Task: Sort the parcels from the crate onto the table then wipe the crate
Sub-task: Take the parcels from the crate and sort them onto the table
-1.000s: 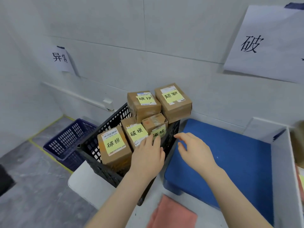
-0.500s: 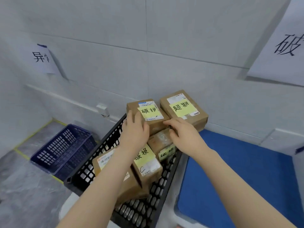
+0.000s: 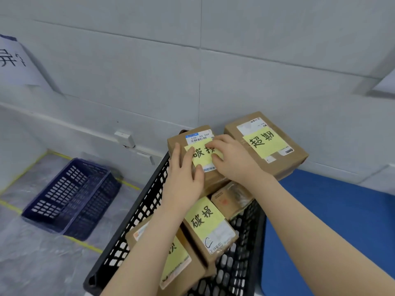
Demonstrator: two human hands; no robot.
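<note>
Both grips set on one parcel [image 3: 193, 150], top of the stack at the far end of the crate [image 3: 147, 201]. Left hand [image 3: 183, 178] laid flat across the near-left part of the lid, fingers spread, thumb over the yellow note [image 3: 203, 155]. Right hand [image 3: 233, 161] curled over the right side of the same lid, fingertips on the note. Neither grip closed around the parcel: both partly open, pressing from above and from the sides. Whether the parcel is lifted clear or resting on the one beneath: cannot tell.

Two-hand hold judged a match for a wide, flat-topped box: one palm per side, less risk of tilt on lifting out over the rim.

Second parcel [image 3: 267, 144] touching the first on its right, at the far-right corner of the crate, partly over the rim toward the blue bench [image 3: 331, 221]. Possible slip hazard once its neighbour is taken away.

Three more parcels lower in the crate: one with a yellow note [image 3: 210, 225] at the middle, a small taped one [image 3: 232, 199] to its right, one [image 3: 171, 253] at the near end, partly hidden by the left forearm.

Blue basket [image 3: 70, 197] on the floor, well apart to the left.

Sorting judged at an early stage; no parcels on the visible bench; wiping not yet possible.
</note>
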